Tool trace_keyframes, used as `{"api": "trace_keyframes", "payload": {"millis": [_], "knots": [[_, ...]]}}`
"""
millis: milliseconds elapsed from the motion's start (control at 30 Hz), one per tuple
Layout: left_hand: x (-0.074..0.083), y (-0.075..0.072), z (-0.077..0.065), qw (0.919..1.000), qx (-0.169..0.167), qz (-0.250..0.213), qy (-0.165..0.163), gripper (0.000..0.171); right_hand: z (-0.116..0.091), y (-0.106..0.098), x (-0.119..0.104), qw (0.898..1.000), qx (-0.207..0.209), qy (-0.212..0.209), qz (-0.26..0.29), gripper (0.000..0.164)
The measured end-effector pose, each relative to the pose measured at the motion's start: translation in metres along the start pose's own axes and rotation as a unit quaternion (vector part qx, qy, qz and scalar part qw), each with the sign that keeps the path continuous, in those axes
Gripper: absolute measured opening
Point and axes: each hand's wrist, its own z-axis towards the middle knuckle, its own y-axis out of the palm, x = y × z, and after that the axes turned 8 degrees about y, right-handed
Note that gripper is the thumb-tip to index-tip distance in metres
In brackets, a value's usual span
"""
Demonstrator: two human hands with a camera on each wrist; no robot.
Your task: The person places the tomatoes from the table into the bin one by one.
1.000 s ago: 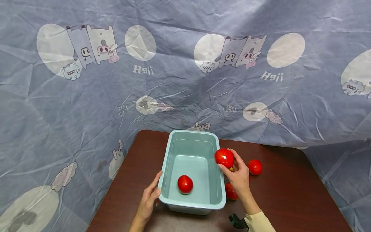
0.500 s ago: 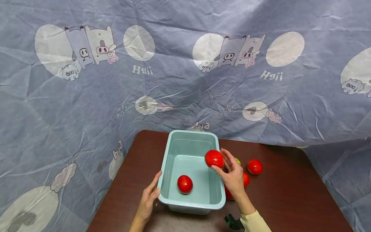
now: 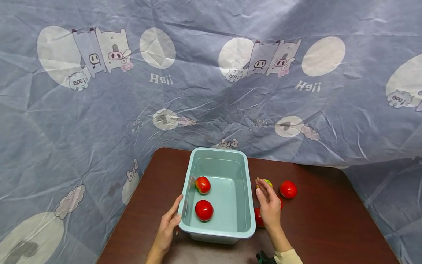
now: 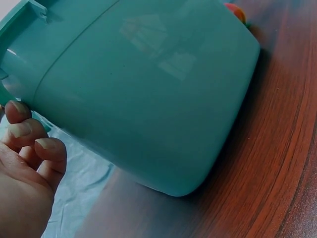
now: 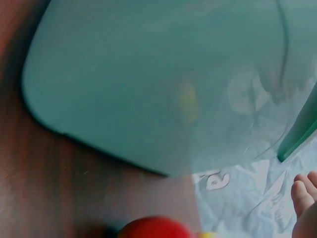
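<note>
A pale blue-green plastic bin (image 3: 227, 205) stands on the table. My left hand (image 3: 165, 229) grips its left rim, thumb on the edge; the left wrist view shows the curled fingers (image 4: 49, 148) at the rim's outer side. Inside lie two glossy red round fruits: one (image 3: 203, 185) with a yellow-green patch, and a plainer one (image 3: 204, 211) nearer me. My right hand (image 3: 271, 211) is beyond the bin's right rim, fingers loosely bent and holding nothing. Around it are a yellow-green fruit (image 3: 269, 183) and a red fruit (image 3: 259, 217), both partly hidden.
Farther right, another red fruit (image 3: 288, 189) sits on the brown wooden table (image 3: 329, 216). One more red fruit (image 3: 281, 204) is mostly covered by the right hand. A grey-blue printed cloth (image 3: 204, 95) hangs behind the table and along its sides.
My right hand carried a red fruit left over the bin, let it go inside, and has moved back right. The other fruit in the bin shifted slightly left. The left hand keeps its grip.
</note>
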Motion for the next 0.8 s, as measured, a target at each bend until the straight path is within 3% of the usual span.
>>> {"api": "trace_keyframes", "payload": {"millis": [333, 633, 800], "knots": [[0.000, 0.002, 0.001, 0.9999, -0.003, -0.008, -0.005, 0.056, -0.015, -0.026, 0.036, 0.993, 0.036, 0.049, -0.106, 0.054], [0.000, -0.002, 0.002, 1.0000, -0.006, -0.005, 0.004, 0.056, -0.031, -0.038, 0.033, 0.986, 0.029, 0.106, -0.127, 0.059], [-0.001, 0.000, 0.001, 1.0000, -0.005, -0.008, 0.003, 0.056, -0.036, -0.043, 0.064, 0.979, 0.024, 0.131, -0.154, 0.062]]}}
